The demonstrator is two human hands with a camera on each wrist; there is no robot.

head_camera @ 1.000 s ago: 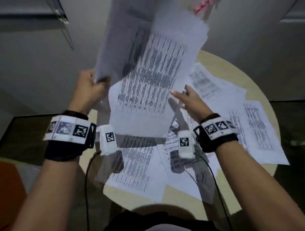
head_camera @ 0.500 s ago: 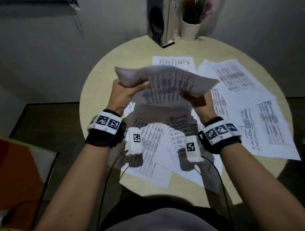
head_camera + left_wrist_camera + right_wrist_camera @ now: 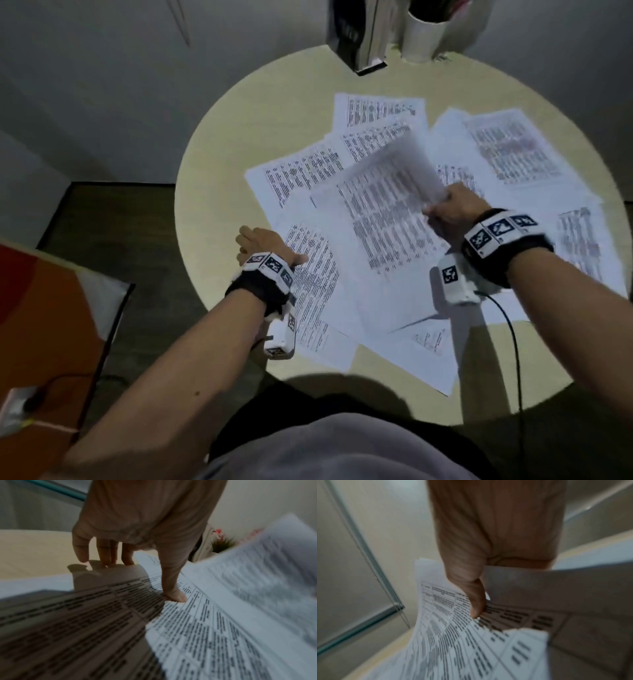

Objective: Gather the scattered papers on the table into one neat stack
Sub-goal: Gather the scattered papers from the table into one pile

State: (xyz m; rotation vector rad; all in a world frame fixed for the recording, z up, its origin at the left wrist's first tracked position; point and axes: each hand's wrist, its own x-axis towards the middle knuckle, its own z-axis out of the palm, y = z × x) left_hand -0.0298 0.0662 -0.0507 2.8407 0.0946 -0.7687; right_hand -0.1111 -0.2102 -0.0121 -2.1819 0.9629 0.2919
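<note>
Printed white sheets lie scattered and overlapping across the round beige table (image 3: 239, 137). My right hand (image 3: 442, 212) grips the right edge of a bundle of papers (image 3: 387, 192), whose far end is lifted and blurred; in the right wrist view the thumb (image 3: 476, 609) lies on top of the bundle (image 3: 453, 635) and the fingers are hidden beneath it. My left hand (image 3: 270, 246) is at the left edge of a printed sheet (image 3: 315, 284). Its thumb (image 3: 175, 596) presses on that sheet (image 3: 197, 628), while the straight fingers (image 3: 104, 555) touch the table by the sheet's slightly curled edge.
More sheets lie at the far middle (image 3: 376, 109), far right (image 3: 513, 150) and right edge (image 3: 582, 246). A dark box (image 3: 356, 34) and a white pot (image 3: 424, 37) stand at the table's back. An orange seat (image 3: 44, 308) is to the left. A cable (image 3: 513, 342) hangs from my right wrist.
The bundle, held up by both hands before, has come down onto the table. My left hand let go of it and moved to the left sheet; the right hand keeps its grip.
</note>
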